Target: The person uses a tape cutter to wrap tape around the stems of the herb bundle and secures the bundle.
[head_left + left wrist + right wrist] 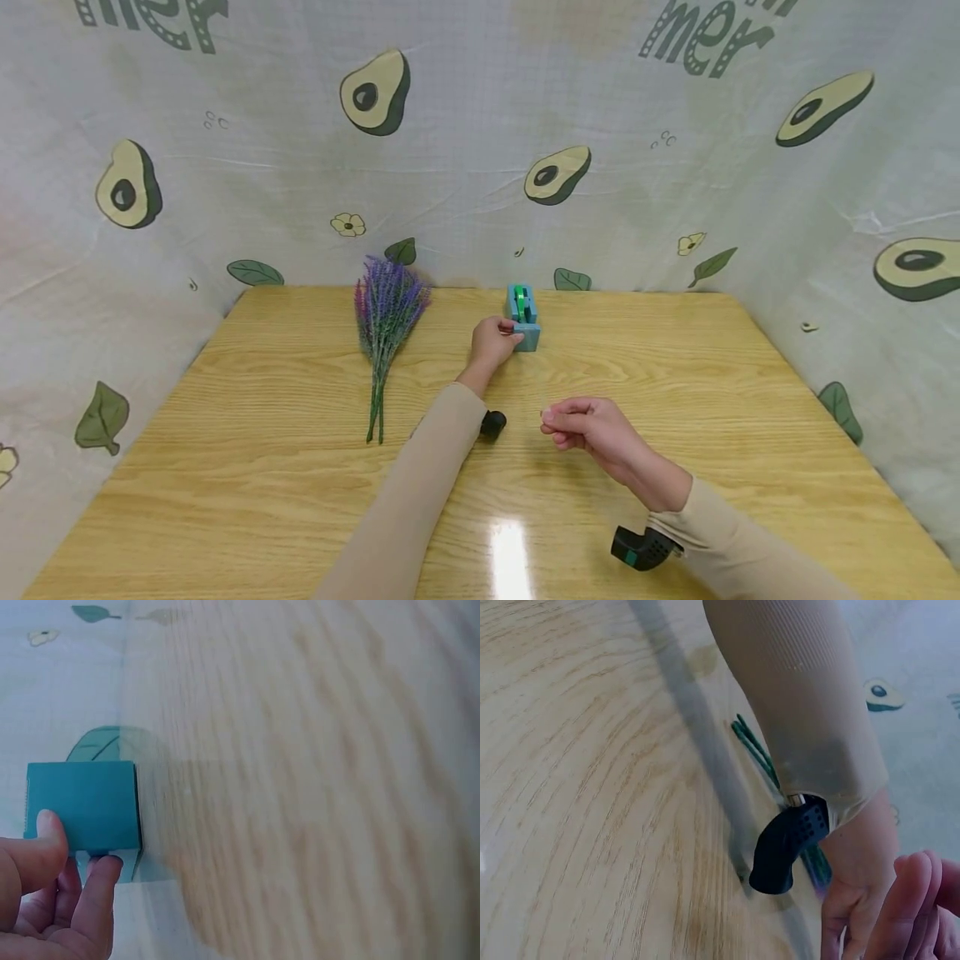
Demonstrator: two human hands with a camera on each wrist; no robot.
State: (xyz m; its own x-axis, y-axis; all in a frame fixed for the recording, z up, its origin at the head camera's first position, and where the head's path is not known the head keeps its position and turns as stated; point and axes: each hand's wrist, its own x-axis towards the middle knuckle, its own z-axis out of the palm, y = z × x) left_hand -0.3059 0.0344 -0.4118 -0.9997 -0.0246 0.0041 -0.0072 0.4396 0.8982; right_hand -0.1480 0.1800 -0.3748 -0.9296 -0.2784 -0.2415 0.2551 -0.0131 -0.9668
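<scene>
A teal tape dispenser (pixel 527 337) with a green roll core (pixel 520 302) stands near the table's back edge. My left hand (pixel 492 343) grips its near end from the left, with the thumb on the teal end face (pixel 86 802) and curled fingers below it in the left wrist view. Closer to me, my right hand (pixel 592 429) is above the table, thumb and fingertips pinched together on a small, pale, see-through end of clear tape (pixel 546 413). In the right wrist view only the right fingertips (pixel 911 900) show, at the lower right corner.
A bunch of artificial lavender (pixel 386 308) lies on the left of the wooden table (pixel 262 467), its stems toward me. Behind the table hangs a pale cloth (pixel 465 100) printed with avocados. A black wrist camera (pixel 643 548) is on the right sleeve.
</scene>
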